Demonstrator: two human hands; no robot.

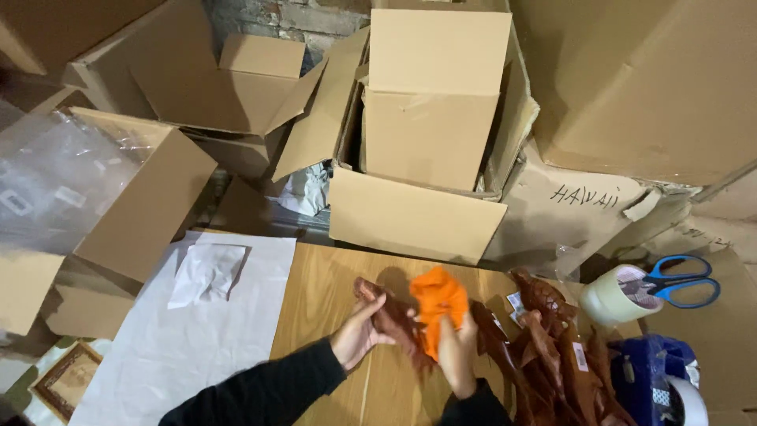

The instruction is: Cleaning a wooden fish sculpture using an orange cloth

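Two bare hands are showing at the wooden table: a left hand (359,335) and a right hand (457,351). One crumpled orange cloth (438,304) is sitting between them. One reddish-brown carved wooden figure (394,319) is lying in the left hand, and a heap of similar carvings (552,355) is piling up beside it, too tangled to count. One pair of blue-handled scissors (682,280) is resting on one roll of pale tape (619,296). Two white paper sheets are lying there, one large flat sheet (189,347) and one small crumpled sheet (206,272).

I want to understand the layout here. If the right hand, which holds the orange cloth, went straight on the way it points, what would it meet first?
The right hand points up and away across the wooden table. Past the orange cloth, it would probably first meet the open cardboard box at the table's far edge, though depth is unclear.
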